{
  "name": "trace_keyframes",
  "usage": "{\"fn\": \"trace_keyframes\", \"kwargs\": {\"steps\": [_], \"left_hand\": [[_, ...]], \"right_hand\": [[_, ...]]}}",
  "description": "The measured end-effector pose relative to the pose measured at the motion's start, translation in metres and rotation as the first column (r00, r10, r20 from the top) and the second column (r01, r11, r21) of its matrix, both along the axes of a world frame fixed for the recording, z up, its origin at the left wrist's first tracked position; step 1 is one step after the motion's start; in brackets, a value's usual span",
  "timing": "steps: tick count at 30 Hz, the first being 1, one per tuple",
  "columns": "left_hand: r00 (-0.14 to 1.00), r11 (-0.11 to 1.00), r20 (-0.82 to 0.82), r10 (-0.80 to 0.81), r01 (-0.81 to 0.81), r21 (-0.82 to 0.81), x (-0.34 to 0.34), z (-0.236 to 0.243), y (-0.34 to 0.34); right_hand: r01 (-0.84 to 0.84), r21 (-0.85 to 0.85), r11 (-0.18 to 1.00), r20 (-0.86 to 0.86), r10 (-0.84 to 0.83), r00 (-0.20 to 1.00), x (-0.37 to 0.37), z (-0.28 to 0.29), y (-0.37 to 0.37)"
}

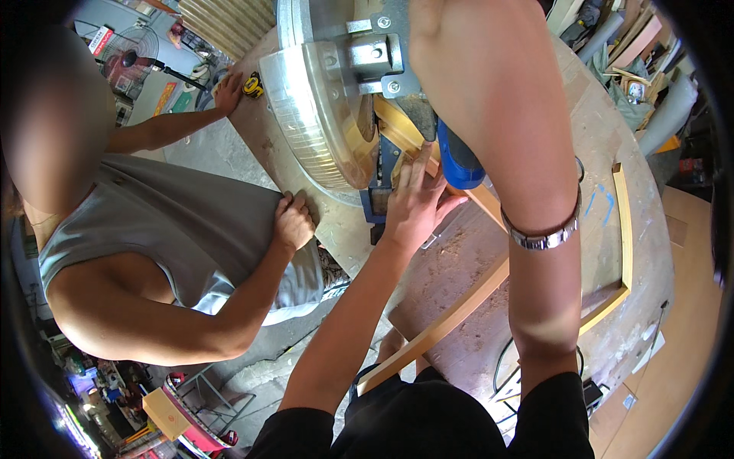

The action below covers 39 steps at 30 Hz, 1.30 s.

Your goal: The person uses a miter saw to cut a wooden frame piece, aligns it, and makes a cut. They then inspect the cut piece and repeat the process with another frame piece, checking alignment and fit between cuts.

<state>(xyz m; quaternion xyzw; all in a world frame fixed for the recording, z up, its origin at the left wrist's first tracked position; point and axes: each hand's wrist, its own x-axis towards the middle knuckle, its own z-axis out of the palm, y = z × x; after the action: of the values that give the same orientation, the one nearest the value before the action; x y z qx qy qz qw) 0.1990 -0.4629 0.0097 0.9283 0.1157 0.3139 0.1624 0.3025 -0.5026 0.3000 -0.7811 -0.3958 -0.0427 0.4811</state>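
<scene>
My left hand [417, 203] rests with fingers stretched out against a wooden strip [397, 126] at the base of a miter saw. The saw's clear curved blade guard [313, 115] stands just left of my fingertips. Beside them on the right is a rounded blue part [459, 159] of the saw. My right hand [489, 84], raised close in front of me beyond a metal wristwatch [544, 236], covers part of the saw. Its fingers are hidden at the top edge. A second length of wood [440, 325] slopes toward my lap, partly hidden behind my right arm.
An angled wooden piece [623, 229] lies on the right of the round worktable [642, 191]. To the left, a co-worker in a grey sleeveless top [183, 222] leans at the table, one hand near a yellow tape measure [253, 85]. Behind stands a fan [134, 65].
</scene>
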Motion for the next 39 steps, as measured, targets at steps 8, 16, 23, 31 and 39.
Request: {"fn": "trace_keyframes", "kwargs": {"steps": [8,16,23,31,39], "left_hand": [[0.997,1.000,-0.073,0.027,-0.027,0.006,-0.002,0.001,-0.001],[0.995,1.000,-0.096,0.007,-0.007,-0.008,0.000,-0.018,0.001],[0.998,0.995,-0.058,-0.025,0.019,-0.096,0.001,0.002,-0.004],[0.999,0.999,0.034,-0.027,0.026,0.018,0.005,0.004,-0.001],[0.997,0.999,0.067,-0.044,0.043,0.014,0.006,0.004,-0.002]], "right_hand": [[0.070,0.087,0.994,0.140,-0.082,0.987,-0.012,-0.021,0.003],[0.071,-0.030,0.997,0.115,-0.067,0.991,-0.014,-0.018,-0.006],[0.057,-0.020,0.998,0.155,-0.054,0.986,-0.008,-0.018,-0.005],[0.053,-0.021,0.998,0.188,-0.048,0.981,0.000,-0.016,-0.004],[0.055,-0.032,0.998,0.219,-0.046,0.975,0.010,-0.014,-0.007]]}}
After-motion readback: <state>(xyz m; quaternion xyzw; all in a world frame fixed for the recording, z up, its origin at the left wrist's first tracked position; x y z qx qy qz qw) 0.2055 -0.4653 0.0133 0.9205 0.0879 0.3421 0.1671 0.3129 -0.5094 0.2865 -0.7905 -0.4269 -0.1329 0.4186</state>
